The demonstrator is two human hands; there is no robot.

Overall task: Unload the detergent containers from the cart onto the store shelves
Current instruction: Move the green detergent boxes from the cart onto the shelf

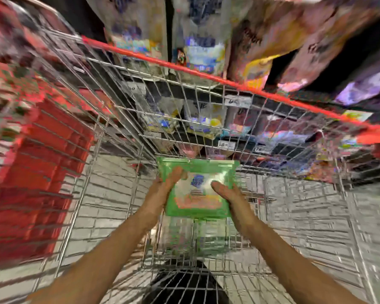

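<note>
A green detergent pouch (198, 189) with a white and blue label is held inside the wire cart (206, 119), near its far end. My left hand (169, 183) grips the pouch's left edge. My right hand (225, 190) grips its right side, thumb across the label. Both forearms reach down into the cart's basket. Beyond the cart's red top rail (184, 68) stand store shelves (198, 51) filled with blurred detergent packs. The whole picture is smeared by motion.
A stack of red crates (37, 183) stands outside the cart's left wall. Shelf edges with price tags (237, 102) show through the far wire wall. Pale tiled floor shows through the cart's bottom grid (305, 216).
</note>
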